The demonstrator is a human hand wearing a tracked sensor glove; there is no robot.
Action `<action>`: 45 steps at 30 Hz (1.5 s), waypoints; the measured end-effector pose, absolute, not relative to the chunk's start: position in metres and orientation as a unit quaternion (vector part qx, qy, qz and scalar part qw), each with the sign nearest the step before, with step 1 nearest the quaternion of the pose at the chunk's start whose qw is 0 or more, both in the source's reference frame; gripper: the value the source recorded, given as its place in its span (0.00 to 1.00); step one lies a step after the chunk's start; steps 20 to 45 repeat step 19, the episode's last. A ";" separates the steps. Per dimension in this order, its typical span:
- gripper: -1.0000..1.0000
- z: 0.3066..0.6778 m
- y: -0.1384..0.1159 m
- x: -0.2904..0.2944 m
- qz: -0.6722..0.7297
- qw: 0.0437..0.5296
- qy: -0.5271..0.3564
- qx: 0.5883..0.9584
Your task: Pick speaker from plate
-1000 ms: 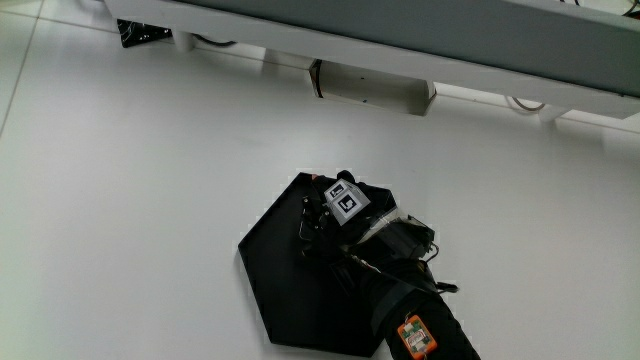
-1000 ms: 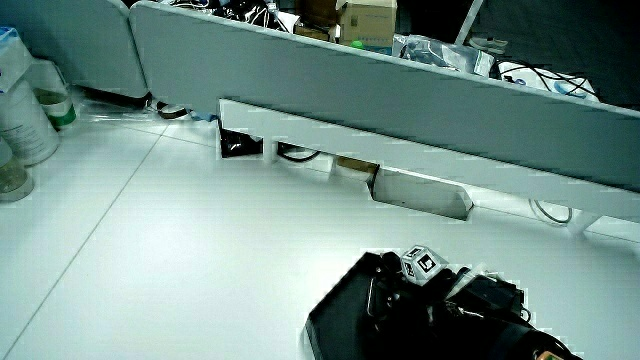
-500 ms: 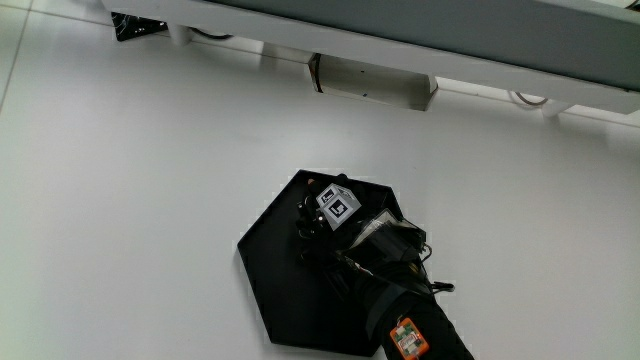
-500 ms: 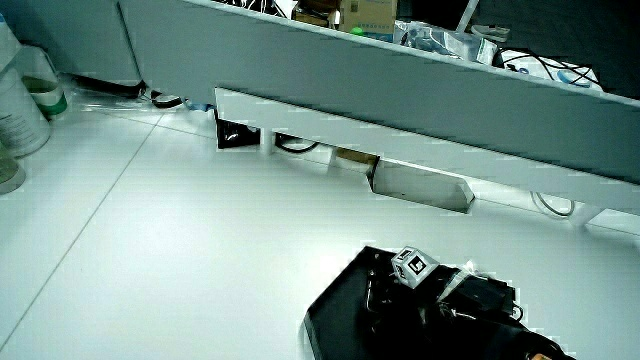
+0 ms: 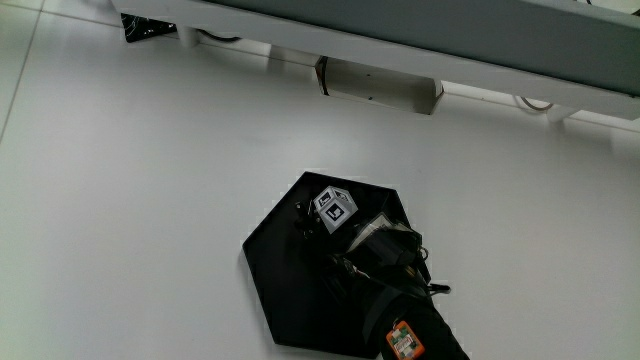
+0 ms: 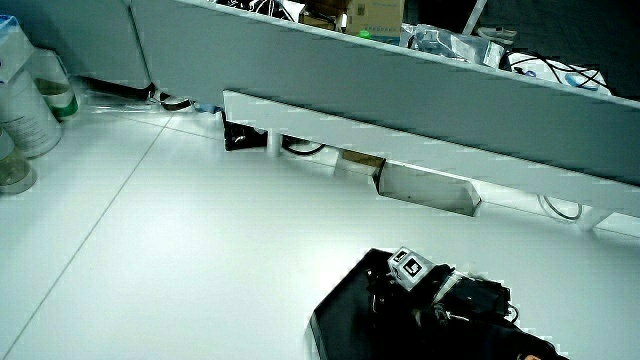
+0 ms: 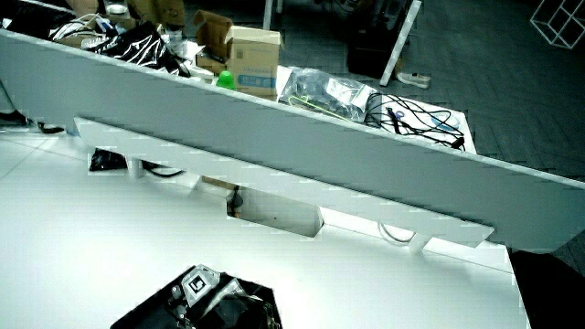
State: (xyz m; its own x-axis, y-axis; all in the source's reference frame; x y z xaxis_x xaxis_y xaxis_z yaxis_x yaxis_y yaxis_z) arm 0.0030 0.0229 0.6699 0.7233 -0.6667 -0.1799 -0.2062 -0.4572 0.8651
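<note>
A black hexagonal plate (image 5: 275,275) lies on the white table, near the person's edge. The gloved hand (image 5: 332,228) rests low over the part of the plate farther from the person, its patterned cube (image 5: 335,207) facing up. The forearm (image 5: 400,320) crosses the plate's nearer part. Both side views show the same: the hand (image 6: 420,295) (image 7: 215,302) down on the plate (image 6: 340,320) (image 7: 146,313). The speaker does not show apart from the black glove and black plate; whatever lies under the hand is hidden.
A low grey partition (image 5: 420,25) with a white rail runs along the table's farther edge, and a white box (image 5: 380,84) sits under the rail. Pale containers (image 6: 25,95) stand at the table's edge in a side view. An orange tag (image 5: 404,341) sits on the forearm.
The hand has stayed on the plate; its cube has tilted slightly. Nothing has been lifted off the plate.
</note>
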 end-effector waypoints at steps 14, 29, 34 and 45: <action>1.00 0.647 0.037 0.019 -0.208 0.354 -0.282 0.867; 1.00 0.614 0.040 0.033 -0.194 0.294 -0.291 0.890; 1.00 0.614 0.040 0.033 -0.194 0.294 -0.291 0.890; 1.00 0.614 0.040 0.033 -0.194 0.294 -0.291 0.890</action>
